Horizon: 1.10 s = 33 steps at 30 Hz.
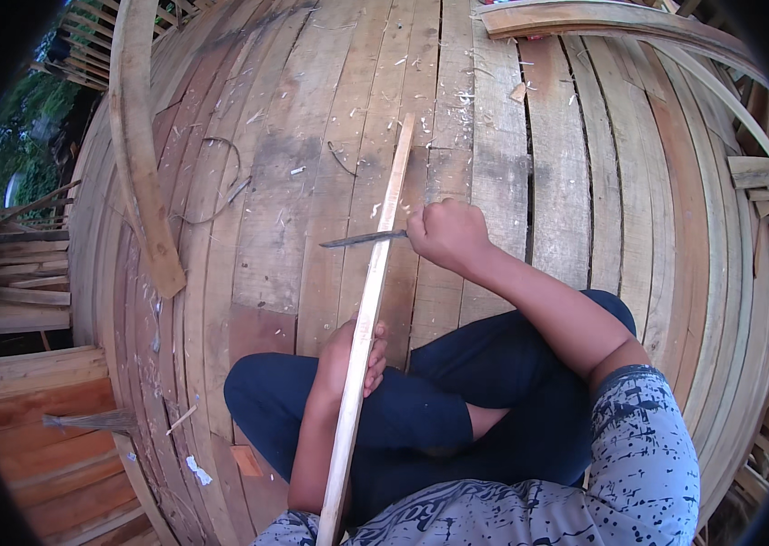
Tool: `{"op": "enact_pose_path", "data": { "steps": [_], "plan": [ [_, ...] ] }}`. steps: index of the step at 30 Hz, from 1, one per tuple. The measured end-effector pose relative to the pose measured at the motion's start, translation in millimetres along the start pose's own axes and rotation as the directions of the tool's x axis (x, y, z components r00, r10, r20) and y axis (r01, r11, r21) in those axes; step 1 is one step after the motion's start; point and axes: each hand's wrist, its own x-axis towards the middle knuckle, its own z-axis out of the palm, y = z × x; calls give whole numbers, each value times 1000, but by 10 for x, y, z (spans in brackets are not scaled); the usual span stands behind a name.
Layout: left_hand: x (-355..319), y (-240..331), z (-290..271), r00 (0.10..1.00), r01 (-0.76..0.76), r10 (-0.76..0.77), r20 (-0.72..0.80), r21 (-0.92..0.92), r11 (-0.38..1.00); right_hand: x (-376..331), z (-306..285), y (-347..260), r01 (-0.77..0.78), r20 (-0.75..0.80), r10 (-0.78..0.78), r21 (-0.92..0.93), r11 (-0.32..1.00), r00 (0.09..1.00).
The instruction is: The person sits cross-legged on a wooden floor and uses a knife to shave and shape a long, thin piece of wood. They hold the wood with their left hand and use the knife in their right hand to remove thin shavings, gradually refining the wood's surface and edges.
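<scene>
A long, pale wooden stick (pixel 368 305) runs from my lap up and away over the plank floor, its far end narrower. My left hand (pixel 348 359) is closed round its middle, with the fingertips showing on the right side. In my right hand (pixel 448 235), closed in a fist, is a knife (pixel 348 241) with a dark, thin blade. That blade lies across the stick beyond my left hand, its tip pointing left. The knife's handle is hidden in my fist. Small curled shavings (pixel 377 208) are beside the stick just past the blade.
I sit cross-legged on a wooden plank floor (pixel 566 218) strewn with shavings. A long curved board (pixel 141 155) lies to the left, another beam (pixel 621 20) at the far right. A small brush-like bundle (pixel 98 420) rests near the lower left edge, above lower planks.
</scene>
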Motion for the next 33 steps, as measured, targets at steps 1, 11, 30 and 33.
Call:
{"op": "enact_pose_path", "data": {
  "steps": [1, 11, 30, 33],
  "plan": [
    [-1, -2, 10, 999, 25, -24, 22, -33, 999, 51, 2, 76, -40, -46, 39, -13, 999, 998],
    [25, 3, -22, 999, 29, -25, 46, -74, 997, 92, -88, 29, -36, 97, 33, 29, 999, 995],
    [-102, 79, 126, 963, -30, 110, -245, 309, 950, 91, -144, 171, -50, 71, 58, -115, 992, 996],
    [-177, 23, 102, 965, -31, 95, -243, 256, 966, -284, -344, -467, 46, 286, -48, 12, 999, 957]
  ]
}}
